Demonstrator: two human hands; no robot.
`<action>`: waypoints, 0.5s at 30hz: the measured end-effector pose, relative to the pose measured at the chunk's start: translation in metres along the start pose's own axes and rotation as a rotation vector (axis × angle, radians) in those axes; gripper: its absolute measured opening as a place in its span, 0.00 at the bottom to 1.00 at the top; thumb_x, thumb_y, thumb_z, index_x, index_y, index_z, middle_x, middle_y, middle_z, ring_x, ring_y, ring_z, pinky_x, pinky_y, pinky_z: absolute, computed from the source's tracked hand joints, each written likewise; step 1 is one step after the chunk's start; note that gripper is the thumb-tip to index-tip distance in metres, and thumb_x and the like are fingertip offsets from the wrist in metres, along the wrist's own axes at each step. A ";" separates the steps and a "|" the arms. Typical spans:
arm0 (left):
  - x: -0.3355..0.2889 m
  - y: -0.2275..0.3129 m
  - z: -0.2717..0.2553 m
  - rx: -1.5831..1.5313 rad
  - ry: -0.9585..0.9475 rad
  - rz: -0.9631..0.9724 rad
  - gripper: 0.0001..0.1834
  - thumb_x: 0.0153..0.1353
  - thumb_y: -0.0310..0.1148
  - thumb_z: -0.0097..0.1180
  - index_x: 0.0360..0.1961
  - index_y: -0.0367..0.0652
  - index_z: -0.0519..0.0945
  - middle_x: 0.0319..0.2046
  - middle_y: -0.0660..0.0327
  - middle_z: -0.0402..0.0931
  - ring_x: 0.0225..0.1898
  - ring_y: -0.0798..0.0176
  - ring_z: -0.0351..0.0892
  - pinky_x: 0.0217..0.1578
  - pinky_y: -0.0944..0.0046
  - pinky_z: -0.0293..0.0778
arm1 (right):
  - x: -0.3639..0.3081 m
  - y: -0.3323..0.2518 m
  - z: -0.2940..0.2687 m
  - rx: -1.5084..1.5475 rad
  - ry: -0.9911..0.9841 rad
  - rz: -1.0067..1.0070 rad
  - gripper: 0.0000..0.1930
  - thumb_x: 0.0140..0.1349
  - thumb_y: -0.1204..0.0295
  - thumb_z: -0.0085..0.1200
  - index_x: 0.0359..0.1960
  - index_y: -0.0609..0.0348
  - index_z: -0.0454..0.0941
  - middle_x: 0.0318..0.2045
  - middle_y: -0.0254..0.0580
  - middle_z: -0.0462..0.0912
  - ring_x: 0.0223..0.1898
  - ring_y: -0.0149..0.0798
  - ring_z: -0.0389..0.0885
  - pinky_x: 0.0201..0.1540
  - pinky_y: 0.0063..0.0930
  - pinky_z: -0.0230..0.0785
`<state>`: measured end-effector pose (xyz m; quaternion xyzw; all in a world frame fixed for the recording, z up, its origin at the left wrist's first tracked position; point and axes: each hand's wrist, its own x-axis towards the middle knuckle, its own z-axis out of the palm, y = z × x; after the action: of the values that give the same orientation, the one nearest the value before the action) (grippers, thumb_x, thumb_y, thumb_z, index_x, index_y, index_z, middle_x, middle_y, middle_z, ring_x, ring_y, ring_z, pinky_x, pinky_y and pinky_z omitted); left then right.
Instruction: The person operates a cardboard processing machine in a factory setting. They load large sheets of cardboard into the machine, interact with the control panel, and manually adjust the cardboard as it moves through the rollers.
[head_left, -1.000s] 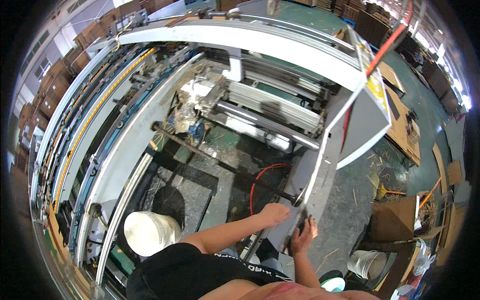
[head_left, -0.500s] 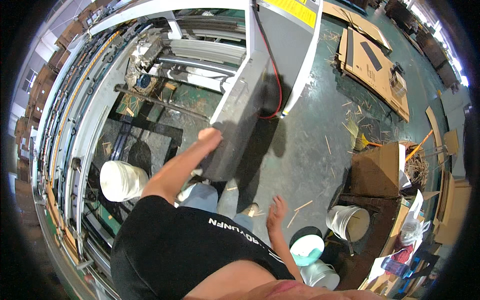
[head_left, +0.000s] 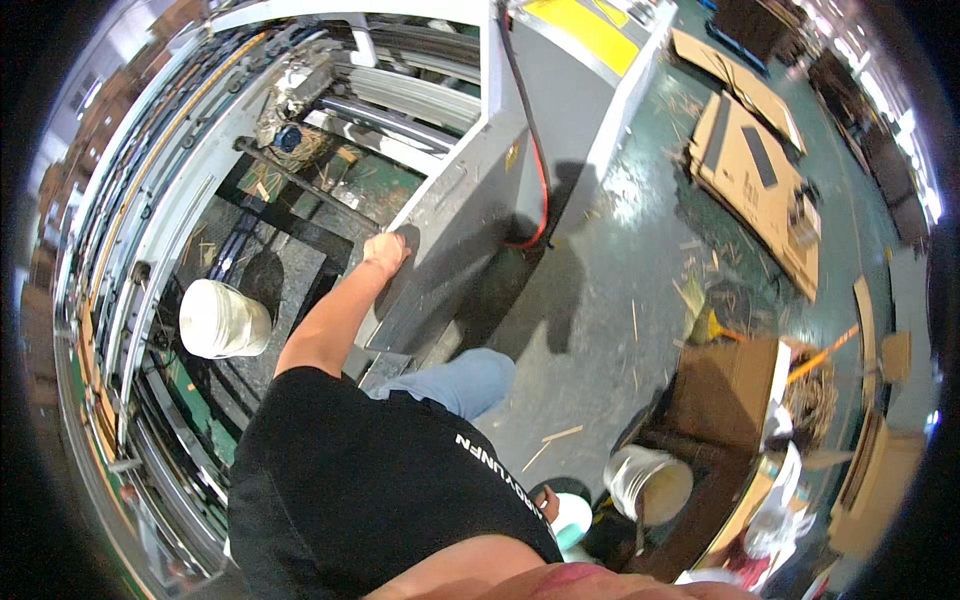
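Filling the left and far side, a large machine (head_left: 150,230) stands open over the grey-green floor (head_left: 600,300), its grey side panel (head_left: 440,220) running toward the near side. Far right lie flat cardboard sheets (head_left: 750,200); nearer on the right stands a cardboard box (head_left: 725,390). One white bucket (head_left: 222,320) sits at left inside the machine's frame, and another, the open bucket (head_left: 645,485), tilts at near right. Smaller and nearer is a white and pale green tub (head_left: 572,520), partly hidden by the black shirt (head_left: 385,470).

The left hand (head_left: 386,250) remains at the panel's top edge, fingers apparently folded; whether it grips or merely leans, I cannot tell. The right hand (head_left: 547,503) has just dropped from over the bare floor to the tub's left side, where the shirt hides most of it; I cannot tell whether it touches or holds anything. The hands are now well apart, so the left one probably steadies the body while attention shifts to the tub.
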<state>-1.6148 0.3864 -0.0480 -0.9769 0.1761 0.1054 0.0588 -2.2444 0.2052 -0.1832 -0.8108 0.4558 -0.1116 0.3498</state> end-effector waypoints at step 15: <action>0.125 0.270 -0.139 -0.568 0.836 0.285 0.25 0.49 0.29 0.60 0.51 0.41 0.71 0.53 0.49 0.71 0.53 0.45 0.70 0.53 0.49 0.67 | 0.518 -0.071 -0.067 0.084 -0.137 -0.308 0.13 0.66 0.70 0.48 0.44 0.67 0.76 0.35 0.46 0.81 0.34 0.35 0.79 0.41 0.27 0.71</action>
<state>-1.5708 0.0723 0.0380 -0.8793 0.2801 -0.2430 -0.2988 -1.9412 -0.2255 -0.1586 -0.8614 0.2964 -0.1275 0.3924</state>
